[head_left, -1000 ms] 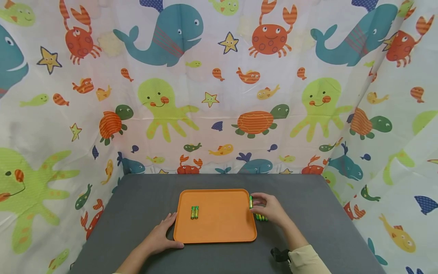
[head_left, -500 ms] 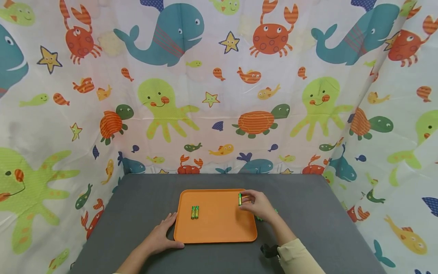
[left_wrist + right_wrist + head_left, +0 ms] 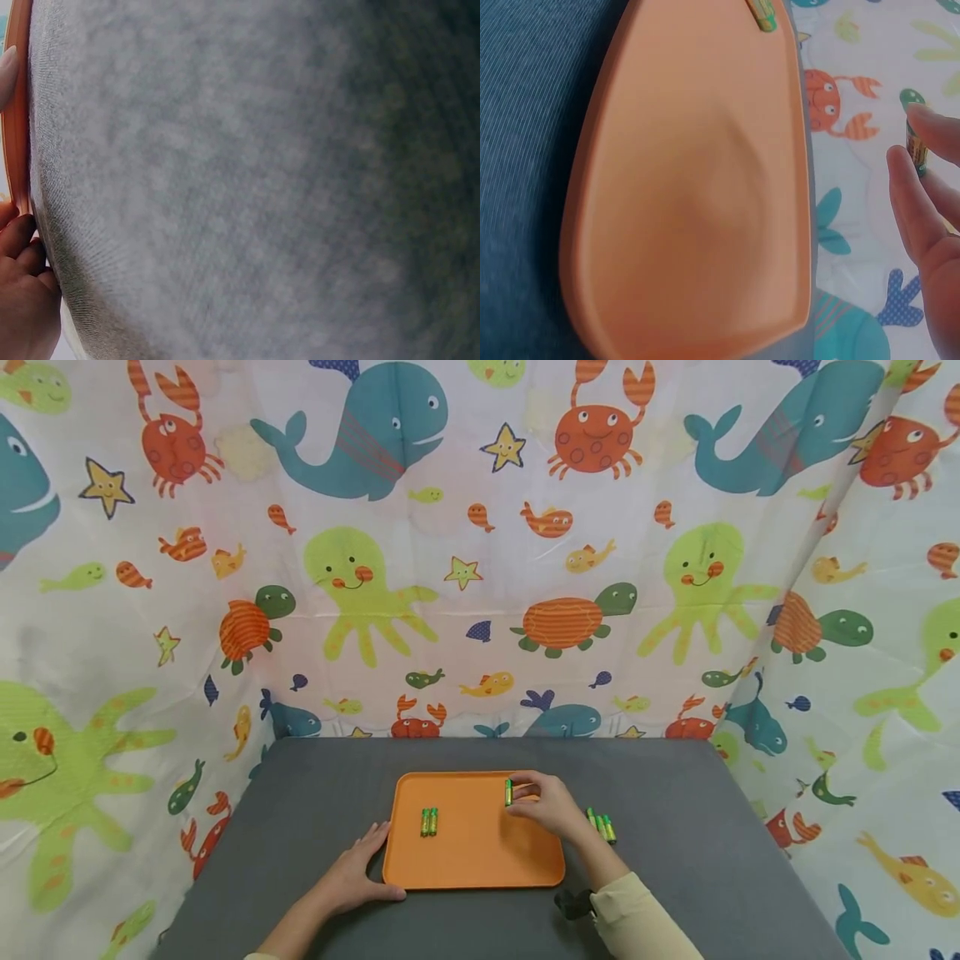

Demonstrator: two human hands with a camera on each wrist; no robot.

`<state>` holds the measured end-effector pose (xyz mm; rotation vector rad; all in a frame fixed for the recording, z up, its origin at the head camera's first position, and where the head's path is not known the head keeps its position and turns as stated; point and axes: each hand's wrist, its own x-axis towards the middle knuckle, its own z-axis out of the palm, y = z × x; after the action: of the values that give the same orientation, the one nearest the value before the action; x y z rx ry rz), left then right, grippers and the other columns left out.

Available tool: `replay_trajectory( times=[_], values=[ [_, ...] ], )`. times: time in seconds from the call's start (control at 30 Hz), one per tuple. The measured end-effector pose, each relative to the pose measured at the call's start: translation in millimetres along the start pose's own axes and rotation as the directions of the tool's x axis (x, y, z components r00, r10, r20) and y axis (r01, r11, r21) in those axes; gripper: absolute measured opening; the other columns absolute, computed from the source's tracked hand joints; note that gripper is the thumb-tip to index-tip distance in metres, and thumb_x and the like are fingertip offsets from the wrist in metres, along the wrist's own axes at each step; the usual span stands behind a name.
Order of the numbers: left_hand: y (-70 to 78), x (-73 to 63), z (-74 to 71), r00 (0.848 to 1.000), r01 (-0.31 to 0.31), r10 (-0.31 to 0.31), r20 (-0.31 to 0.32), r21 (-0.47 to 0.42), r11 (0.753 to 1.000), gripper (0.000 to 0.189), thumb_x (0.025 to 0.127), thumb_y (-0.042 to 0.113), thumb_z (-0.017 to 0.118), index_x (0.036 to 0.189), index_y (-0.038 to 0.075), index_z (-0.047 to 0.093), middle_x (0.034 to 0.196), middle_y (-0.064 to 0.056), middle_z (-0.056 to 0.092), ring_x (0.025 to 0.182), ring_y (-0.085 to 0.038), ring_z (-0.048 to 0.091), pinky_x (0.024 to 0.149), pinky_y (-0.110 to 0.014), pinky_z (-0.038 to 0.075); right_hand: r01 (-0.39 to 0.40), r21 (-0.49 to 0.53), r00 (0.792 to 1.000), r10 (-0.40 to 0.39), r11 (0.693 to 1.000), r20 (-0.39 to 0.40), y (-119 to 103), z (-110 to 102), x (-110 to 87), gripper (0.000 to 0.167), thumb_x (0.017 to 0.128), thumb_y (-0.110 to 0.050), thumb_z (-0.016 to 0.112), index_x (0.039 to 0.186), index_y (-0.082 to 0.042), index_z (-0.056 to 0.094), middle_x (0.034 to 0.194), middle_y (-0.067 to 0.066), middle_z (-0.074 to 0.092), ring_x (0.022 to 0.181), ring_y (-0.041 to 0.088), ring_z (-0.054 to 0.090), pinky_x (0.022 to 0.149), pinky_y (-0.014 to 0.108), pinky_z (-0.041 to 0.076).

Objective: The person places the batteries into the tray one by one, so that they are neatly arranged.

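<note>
My right hand (image 3: 547,806) pinches a green-and-gold battery (image 3: 508,792) upright between thumb and fingertips, above the right part of the orange tray (image 3: 465,868). In the right wrist view the same battery (image 3: 916,146) shows between the fingers. Two like batteries (image 3: 429,822) lie side by side on the tray's left part; the end of one battery (image 3: 763,15) appears at the top of the right wrist view. My left hand (image 3: 348,877) rests at the tray's left edge, fingers extended along the side and thumb at the near corner. The left wrist view catches its fingers (image 3: 26,255) at the rim.
Several more batteries (image 3: 602,825) lie in a group on the grey tabletop (image 3: 660,793), just right of the tray and partly behind my right forearm. A white curtain (image 3: 465,635) printed with sea animals hangs behind the table and at both sides.
My right hand has carried the battery leftward from the tray's right edge to over the tray. The loose batteries on the right have come more into sight. My left hand stays in place.
</note>
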<state>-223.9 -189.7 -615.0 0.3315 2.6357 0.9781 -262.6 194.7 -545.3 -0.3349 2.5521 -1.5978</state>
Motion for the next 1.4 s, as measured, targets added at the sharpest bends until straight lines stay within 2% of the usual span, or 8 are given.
replay_trajectory(
  times=[0.2,0.43,0.6,0.87,1.2,1.4],
  values=[
    [1.1,0.3,2.9,1.000,0.001,0.000,0.009,-0.011,1.000,0.121,0.068,0.062,0.086,0.162,0.014,0.026,0.167,-0.013,0.025,0.154,-0.042,0.018,0.115,-0.073,0.018,0.009,0.009,1.000,-0.009,1.000,0.010,-1,8,4.8,0.051,0.086,-0.015,0.081,0.132,-0.005,0.064,0.123,0.014,0.066,0.107,0.030,0.068,0.079,0.035,0.061],
    [0.1,1.4,2.4,1.000,-0.006,0.006,0.009,-0.014,1.000,0.120,0.069,0.061,0.086,0.162,0.014,0.025,0.167,-0.012,0.025,0.154,-0.041,0.017,0.115,-0.073,0.018,0.024,0.023,0.999,-0.025,0.999,0.040,-8,20,12.1,0.052,0.087,-0.015,0.081,0.134,-0.003,0.063,0.117,0.016,0.068,0.105,0.031,0.067,0.076,0.034,0.060],
    [0.0,1.2,0.7,1.000,-0.006,0.006,0.011,-0.014,1.000,0.120,0.070,0.060,0.086,0.162,0.015,0.025,0.167,-0.012,0.025,0.154,-0.040,0.017,0.115,-0.074,0.017,0.023,0.005,0.998,-0.024,1.000,0.052,-10,34,19.7,0.051,0.087,-0.016,0.081,0.134,-0.007,0.063,0.119,0.014,0.068,0.104,0.029,0.068,0.075,0.033,0.059],
    [1.1,1.4,-2.0,1.000,0.004,-0.003,0.010,-0.005,1.000,0.120,0.069,0.061,0.086,0.162,0.016,0.025,0.167,-0.011,0.025,0.154,-0.041,0.018,0.115,-0.073,0.019,-0.001,0.002,0.996,0.001,1.000,0.092,-8,62,30.6,0.052,0.088,-0.015,0.080,0.135,-0.005,0.062,0.110,0.012,0.071,0.097,0.022,0.068,0.075,0.035,0.058],
    [2.6,1.7,-1.5,1.000,0.018,-0.018,0.017,-0.011,1.000,0.121,0.068,0.061,0.087,0.162,0.014,0.026,0.167,-0.014,0.025,0.153,-0.044,0.018,0.114,-0.075,0.019,0.011,-0.049,0.997,-0.007,0.999,0.074,-3,87,38.4,0.050,0.083,-0.006,0.083,0.129,0.000,0.065,0.109,0.013,0.072,0.092,0.020,0.070,0.072,0.031,0.059],
    [1.0,2.6,-1.0,0.999,0.041,-0.041,0.011,-0.006,0.999,0.123,0.066,0.064,0.086,0.162,0.016,0.026,0.167,-0.013,0.026,0.152,-0.047,0.020,0.113,-0.074,0.021,-0.003,-0.065,0.998,0.007,0.998,0.066,-5,101,40.7,0.051,0.082,-0.008,0.084,0.130,-0.001,0.065,0.106,0.011,0.072,0.090,0.017,0.069,0.073,0.029,0.059]
  ],
)
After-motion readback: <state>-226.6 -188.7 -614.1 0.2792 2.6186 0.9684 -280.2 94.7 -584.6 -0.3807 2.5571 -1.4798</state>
